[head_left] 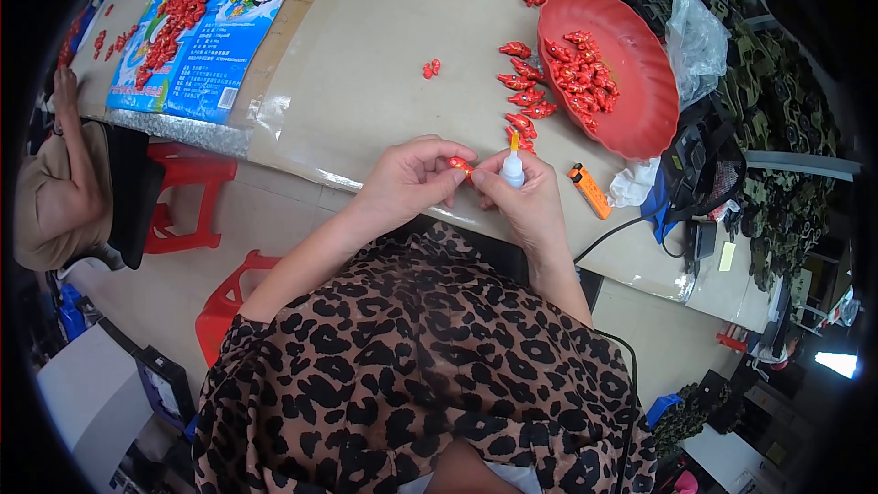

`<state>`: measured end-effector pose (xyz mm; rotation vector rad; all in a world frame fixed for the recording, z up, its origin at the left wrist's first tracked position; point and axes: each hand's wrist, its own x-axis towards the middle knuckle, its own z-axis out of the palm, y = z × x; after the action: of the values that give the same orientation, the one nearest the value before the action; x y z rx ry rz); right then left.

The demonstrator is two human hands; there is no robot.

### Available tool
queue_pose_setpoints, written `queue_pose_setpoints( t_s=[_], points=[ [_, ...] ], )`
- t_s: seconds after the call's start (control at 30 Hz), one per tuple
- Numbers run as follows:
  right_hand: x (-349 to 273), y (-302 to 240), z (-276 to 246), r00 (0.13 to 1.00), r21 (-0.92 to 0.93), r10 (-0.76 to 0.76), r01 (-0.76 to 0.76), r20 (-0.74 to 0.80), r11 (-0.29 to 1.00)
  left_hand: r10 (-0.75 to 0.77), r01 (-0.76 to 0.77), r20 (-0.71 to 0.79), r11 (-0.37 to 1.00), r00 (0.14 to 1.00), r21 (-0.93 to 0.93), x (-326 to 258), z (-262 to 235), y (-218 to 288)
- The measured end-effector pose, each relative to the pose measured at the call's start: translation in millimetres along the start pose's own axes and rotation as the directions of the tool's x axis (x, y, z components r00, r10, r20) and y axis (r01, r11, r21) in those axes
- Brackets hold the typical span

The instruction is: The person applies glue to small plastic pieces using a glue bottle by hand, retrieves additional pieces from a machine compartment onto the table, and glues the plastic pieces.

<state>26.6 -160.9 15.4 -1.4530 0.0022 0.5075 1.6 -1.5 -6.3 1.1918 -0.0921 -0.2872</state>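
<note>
My left hand [402, 185] pinches a small glossy red figurine [459, 165] with yellowish marks between thumb and fingertips. In my right hand [535, 209] is a small white squeeze bottle [512, 170], its yellow nozzle pointing up. The right thumb and fingertips come close to the figurine; whether they touch it I cannot tell. Both hands are above the table's near edge. Just beyond the right hand, several similar red figurines [521, 82] lie in a loose column beside a scalloped red bowl [651, 91]. More small red pieces [581, 78] are heaped in that bowl.
An orange lighter [589, 190] and crumpled white tissue [633, 185] lie right of my hands. A blue printed sheet [210, 64] carries a pile of red pieces [194, 0] at the far left. Another person's arm [78, 137] rests there. Red stools [183, 197] stand below the table.
</note>
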Motion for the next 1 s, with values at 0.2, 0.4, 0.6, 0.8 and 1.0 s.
queue_pose_setpoints(
  t_s=[0.2, 0.4, 0.6, 0.8, 1.0],
  points=[
    [1.9, -2.4, 0.6, 0.999, -0.015, 0.037, -0.037, 0.010, 0.999, 0.011, -0.011, -0.016, 1.000, 1.000, 0.014, 0.3, 0.1, -2.5],
    [3.7, -5.8, -0.9, 0.994, 0.019, 0.083, -0.085, 0.064, 0.996, 0.038, -0.037, -0.017, 0.998, 0.999, 0.051, 0.2, 0.7, -4.4],
    [4.7, -6.0, -0.2, 0.994, 0.012, 0.088, -0.089, 0.059, 0.996, 0.065, -0.063, -0.022, 0.996, 0.998, 0.068, -0.2, 1.5, -4.6],
    [5.1, -5.0, -1.3, 0.994, 0.024, 0.086, -0.088, 0.063, 0.996, 0.068, -0.066, -0.021, 0.996, 0.997, 0.067, -0.5, 1.4, -5.6],
    [6.2, -4.3, -3.5, 0.991, 0.054, 0.086, -0.092, 0.101, 0.994, 0.102, -0.101, -0.015, 0.991, 0.995, 0.088, -1.8, 1.8, -5.7]
  ],
)
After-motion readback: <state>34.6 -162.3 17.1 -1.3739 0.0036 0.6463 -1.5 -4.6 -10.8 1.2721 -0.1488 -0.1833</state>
